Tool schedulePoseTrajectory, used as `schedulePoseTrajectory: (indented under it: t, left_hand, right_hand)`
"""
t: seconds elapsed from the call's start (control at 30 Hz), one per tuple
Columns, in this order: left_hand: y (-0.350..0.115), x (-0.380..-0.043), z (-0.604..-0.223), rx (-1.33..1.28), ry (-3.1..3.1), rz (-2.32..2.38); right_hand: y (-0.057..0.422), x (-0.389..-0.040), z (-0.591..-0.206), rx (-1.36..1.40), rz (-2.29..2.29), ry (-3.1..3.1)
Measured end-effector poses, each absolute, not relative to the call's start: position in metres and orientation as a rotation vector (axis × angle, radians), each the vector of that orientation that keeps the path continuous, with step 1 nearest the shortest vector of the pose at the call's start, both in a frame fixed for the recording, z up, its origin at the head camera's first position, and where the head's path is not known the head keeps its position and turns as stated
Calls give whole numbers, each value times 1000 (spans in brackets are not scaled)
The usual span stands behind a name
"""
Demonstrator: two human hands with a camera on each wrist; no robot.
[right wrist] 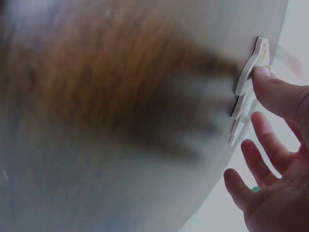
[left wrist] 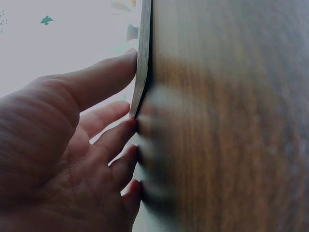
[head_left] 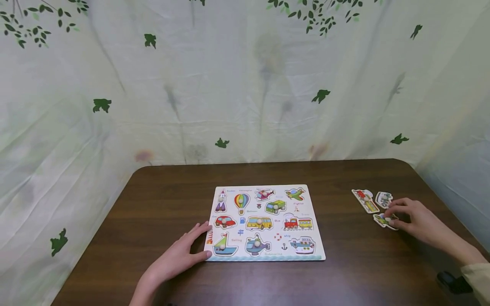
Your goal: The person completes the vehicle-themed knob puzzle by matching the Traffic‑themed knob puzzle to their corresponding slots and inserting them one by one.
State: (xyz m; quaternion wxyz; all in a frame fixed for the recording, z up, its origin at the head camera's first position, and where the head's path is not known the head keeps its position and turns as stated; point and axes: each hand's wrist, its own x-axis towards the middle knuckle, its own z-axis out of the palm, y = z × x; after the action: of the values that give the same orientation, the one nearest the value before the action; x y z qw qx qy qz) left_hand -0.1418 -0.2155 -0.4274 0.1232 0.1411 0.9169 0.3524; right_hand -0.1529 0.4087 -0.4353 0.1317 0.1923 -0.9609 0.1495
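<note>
A white puzzle board point(head_left: 268, 257) with colourful vehicle shapes lies flat on the table. My left hand point(head_left: 178, 257) rests at its left side, fingers spread, with the thumb near the lower left corner. In the left wrist view, the thumb point(left wrist: 104, 79) touches the board's edge point(left wrist: 142, 67). Far to the right, my right hand point(head_left: 419, 221) pinches a small green puzzle piece point(head_left: 380, 219) between thumb and forefinger. The other right fingers point(right wrist: 263, 164) are spread apart in the right wrist view. Beside that piece lie a red-and-yellow puzzle piece point(head_left: 365, 201) and a greyish puzzle piece point(head_left: 383, 199).
Everything sits on a dark brown wooden table point(head_left: 172, 191). A pale curtain point(head_left: 229, 85) with leaf and bird prints hangs behind the table and along its sides. A black object point(head_left: 453, 282) is by the right sleeve point(head_left: 478, 276).
</note>
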Motion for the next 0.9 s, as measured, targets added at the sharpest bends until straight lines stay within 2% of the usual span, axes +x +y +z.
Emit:
schedulePoseTrajectory:
  t: [0.9]
  left_hand:
    - [-216, -143, -427, 422, 2670, 1019]
  right_hand:
    - [375, -154, -432, 530, 604, -2644]
